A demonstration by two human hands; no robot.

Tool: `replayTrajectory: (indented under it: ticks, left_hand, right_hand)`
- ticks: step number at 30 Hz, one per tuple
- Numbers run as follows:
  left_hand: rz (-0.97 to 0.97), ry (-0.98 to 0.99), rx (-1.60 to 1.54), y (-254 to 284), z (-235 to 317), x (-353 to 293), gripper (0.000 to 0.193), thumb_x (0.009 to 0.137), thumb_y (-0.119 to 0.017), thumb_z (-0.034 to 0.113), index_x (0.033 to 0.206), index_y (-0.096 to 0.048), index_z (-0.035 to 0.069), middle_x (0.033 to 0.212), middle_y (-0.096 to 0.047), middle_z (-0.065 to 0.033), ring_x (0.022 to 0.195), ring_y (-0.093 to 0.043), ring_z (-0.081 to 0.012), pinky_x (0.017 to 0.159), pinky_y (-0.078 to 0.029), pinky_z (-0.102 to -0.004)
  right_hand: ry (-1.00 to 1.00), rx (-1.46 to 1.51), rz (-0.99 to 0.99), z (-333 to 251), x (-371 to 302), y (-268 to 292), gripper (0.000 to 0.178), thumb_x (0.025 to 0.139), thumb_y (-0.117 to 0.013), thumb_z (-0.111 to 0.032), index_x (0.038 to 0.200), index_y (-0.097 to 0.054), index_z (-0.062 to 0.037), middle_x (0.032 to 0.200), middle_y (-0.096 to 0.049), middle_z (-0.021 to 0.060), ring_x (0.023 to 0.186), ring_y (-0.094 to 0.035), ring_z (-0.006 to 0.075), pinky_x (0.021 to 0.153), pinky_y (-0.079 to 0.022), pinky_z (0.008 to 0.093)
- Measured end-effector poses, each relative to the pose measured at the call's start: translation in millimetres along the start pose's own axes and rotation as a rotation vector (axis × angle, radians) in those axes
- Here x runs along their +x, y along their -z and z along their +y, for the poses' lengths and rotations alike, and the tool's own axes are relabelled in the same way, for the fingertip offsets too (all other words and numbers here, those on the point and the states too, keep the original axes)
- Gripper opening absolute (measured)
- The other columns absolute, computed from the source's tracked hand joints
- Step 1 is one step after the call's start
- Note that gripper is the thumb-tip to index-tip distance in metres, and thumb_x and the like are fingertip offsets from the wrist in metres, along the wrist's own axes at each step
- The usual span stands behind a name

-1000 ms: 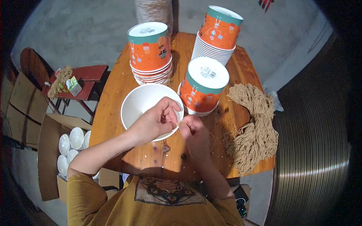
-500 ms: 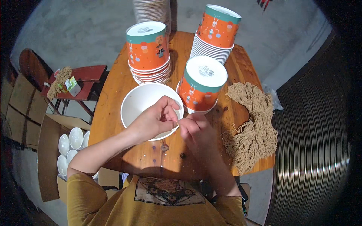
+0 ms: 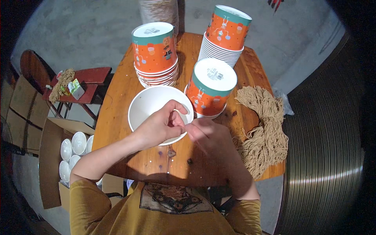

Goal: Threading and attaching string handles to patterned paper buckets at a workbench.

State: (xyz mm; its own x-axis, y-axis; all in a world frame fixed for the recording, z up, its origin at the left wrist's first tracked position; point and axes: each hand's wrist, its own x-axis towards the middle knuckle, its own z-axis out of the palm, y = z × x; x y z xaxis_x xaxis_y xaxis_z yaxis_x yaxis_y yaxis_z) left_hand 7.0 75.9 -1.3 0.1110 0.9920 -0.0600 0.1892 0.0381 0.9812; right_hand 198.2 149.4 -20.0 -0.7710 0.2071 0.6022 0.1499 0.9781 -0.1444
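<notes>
A white paper tub [image 3: 150, 102] stands mouth up on the wooden table, its pale inside showing. Over its near right rim, my left hand [image 3: 164, 124] is closed, thumb against curled fingers. Just right of it my right hand [image 3: 209, 135] is pinched, fingertips almost meeting the left thumb. Whatever sits between the fingertips is too small to make out. Close behind my right hand is an upside-down orange tub [image 3: 207, 98] with a green band and white base. A large bundle of tan cord [image 3: 264, 131] lies to the right.
Stacks of upturned orange tubs stand behind, left [image 3: 154, 51] and right [image 3: 227, 33]. A tall wrapped stack [image 3: 158, 13] rises at the back. Lower left, an open carton [image 3: 51, 168] holds several white tubs. A red bench [image 3: 92, 76] carries more cord. Ridged dark shutter [image 3: 321, 156] at right.
The white tub has shifted slightly to the right. My right hand has moved a little right and its forearm has swung outward, while my left hand stays nearly in place.
</notes>
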Motion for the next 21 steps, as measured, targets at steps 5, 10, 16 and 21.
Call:
replayTrajectory:
  ticks: [5, 10, 16, 21]
  left_hand:
    - [0.004, -0.024, 0.032, -0.8, -5.3, 0.5, 0.037, 0.082, -0.059, -0.003, 0.114, -0.043, 0.005, 0.084, -0.052, 0.0008, 0.079, -0.050, -0.0067, 0.071, -0.041, -0.0210]
    - [0.044, -0.107, 0.106, -6.1, -3.4, 0.5, 0.032, 0.081, -0.059, 0.000, 0.109, -0.045, 0.004, 0.079, -0.050, 0.0003, 0.073, -0.050, -0.0081, 0.067, -0.043, -0.0235]
    - [0.042, -0.098, 0.077, -4.5, -5.1, -0.7, 0.029, 0.082, -0.058, 0.000, 0.107, -0.045, 0.005, 0.080, -0.050, 0.0002, 0.074, -0.050, -0.0079, 0.067, -0.043, -0.0234]
    - [0.045, -0.117, 0.055, -3.2, -4.3, -1.5, 0.029, 0.082, -0.057, -0.003, 0.107, -0.044, 0.004, 0.080, -0.050, 0.0005, 0.075, -0.050, -0.0073, 0.068, -0.043, -0.0227]
  right_hand:
    - [-0.081, 0.024, -0.076, -4.8, 10.5, 0.8, 0.018, 0.074, -0.066, -0.006, 0.088, -0.056, -0.0085, 0.084, -0.060, 0.0081, 0.071, -0.062, 0.0254, 0.057, -0.052, 0.0356]
    - [-0.468, 0.334, -0.028, -7.5, 7.8, -16.6, 0.012, 0.076, -0.065, -0.010, 0.079, -0.054, -0.0060, 0.071, -0.054, 0.0002, 0.063, -0.055, 0.0142, 0.052, -0.044, 0.0298]
    - [-0.970, 1.087, -0.211, -0.9, 18.8, -1.1, 0.006, 0.082, -0.059, -0.011, 0.079, -0.057, -0.0061, 0.067, -0.045, -0.0082, 0.064, -0.043, 0.0029, 0.057, -0.033, 0.0184]
    - [-0.888, 1.195, -0.027, -0.2, 7.2, -10.8, 0.003, 0.086, -0.056, -0.009, 0.087, -0.057, -0.0066, 0.074, -0.048, -0.0071, 0.065, -0.042, 0.0012, 0.060, -0.032, 0.0157]
